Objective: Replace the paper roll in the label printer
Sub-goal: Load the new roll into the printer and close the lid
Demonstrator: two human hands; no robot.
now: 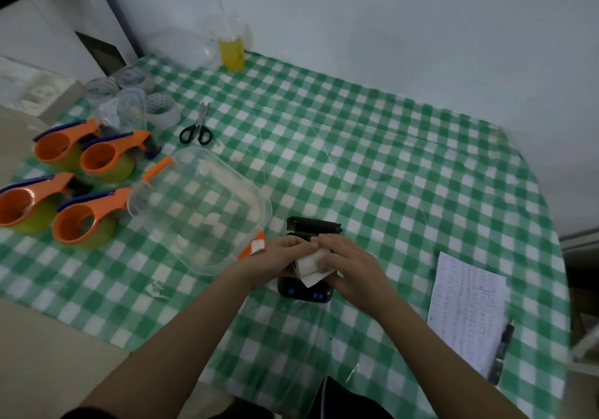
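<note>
A small black label printer (pixel 306 292) with blue buttons stands on the green checked tablecloth, its lid (pixel 312 225) flipped open toward the far side. Both hands meet right over its open compartment. My left hand (pixel 278 258) and my right hand (pixel 350 264) together hold a white paper roll (pixel 311 264), whose loose end hangs down over the printer's front. The compartment itself is hidden under the hands and the roll.
A clear plastic box (pixel 201 208) with orange clips lies left of the printer. Several orange tape dispensers (pixel 87 217) and tape rolls (pixel 162 109) sit far left, scissors (pixel 197 127) behind. A printed sheet (pixel 466 308) and a pen (pixel 500 350) lie at the right.
</note>
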